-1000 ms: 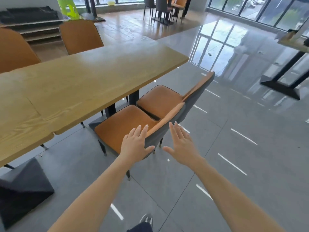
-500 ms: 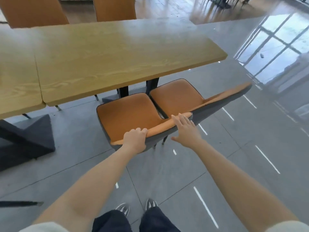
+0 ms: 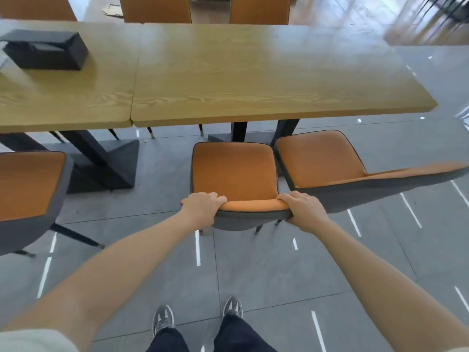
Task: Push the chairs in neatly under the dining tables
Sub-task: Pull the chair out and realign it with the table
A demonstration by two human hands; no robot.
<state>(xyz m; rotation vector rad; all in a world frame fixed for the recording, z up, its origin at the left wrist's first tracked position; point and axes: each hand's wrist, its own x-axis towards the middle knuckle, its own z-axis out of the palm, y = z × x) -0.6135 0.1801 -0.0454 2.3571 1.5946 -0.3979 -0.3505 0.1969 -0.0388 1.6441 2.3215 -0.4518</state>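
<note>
An orange-seated chair with a grey back (image 3: 233,171) stands in front of me, facing the long wooden dining table (image 3: 253,77). Its seat is out on the floor, clear of the table edge. My left hand (image 3: 203,208) grips the left end of the backrest top. My right hand (image 3: 303,210) grips the right end. A second orange chair (image 3: 322,161) stands close beside it on the right, also out from the table. A third chair (image 3: 28,186) is at the left edge of view.
A black box (image 3: 45,50) lies on the adjoining table top at the left. Black table bases (image 3: 101,161) stand under the tables. Three more orange chair backs (image 3: 156,8) show on the far side. My feet (image 3: 198,316) are on grey tiled floor.
I have stepped round to stand squarely behind the chair. Both hands went from hovering open near the backrest to gripping its two top corners.
</note>
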